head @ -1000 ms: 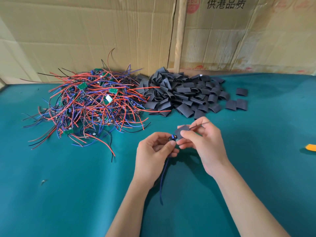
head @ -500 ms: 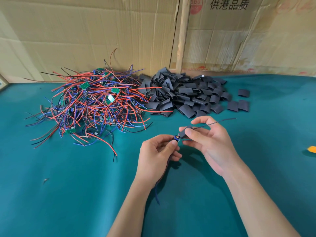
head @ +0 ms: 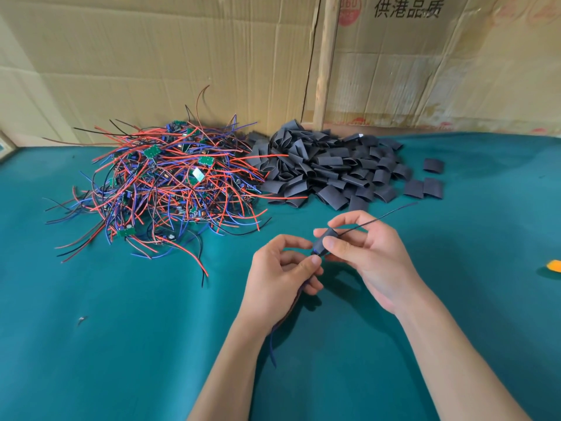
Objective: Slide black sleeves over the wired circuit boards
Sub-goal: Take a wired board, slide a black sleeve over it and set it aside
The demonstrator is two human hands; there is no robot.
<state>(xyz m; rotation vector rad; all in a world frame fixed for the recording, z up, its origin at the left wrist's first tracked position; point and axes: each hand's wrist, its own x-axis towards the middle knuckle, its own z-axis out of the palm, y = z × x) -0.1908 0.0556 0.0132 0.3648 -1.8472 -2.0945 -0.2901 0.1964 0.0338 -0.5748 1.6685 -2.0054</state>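
the table (head: 127,344) wears a teal cloth, matt and faintly napped like felt. behind it stand sheets of corrugated cardboard (head: 151,56), dull brown and creased, with a bare rough wooden pole (head: 326,56) between them. the heaped black sleeves (head: 328,168) look like matt rubbery plastic (soft sheen on the folds). the wire tangle (head: 170,186) has smooth plastic insulation and green circuit boards (head: 151,151).

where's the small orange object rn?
Head view, far right edge: the small orange object lies on the green table cloth, right of the right hand.
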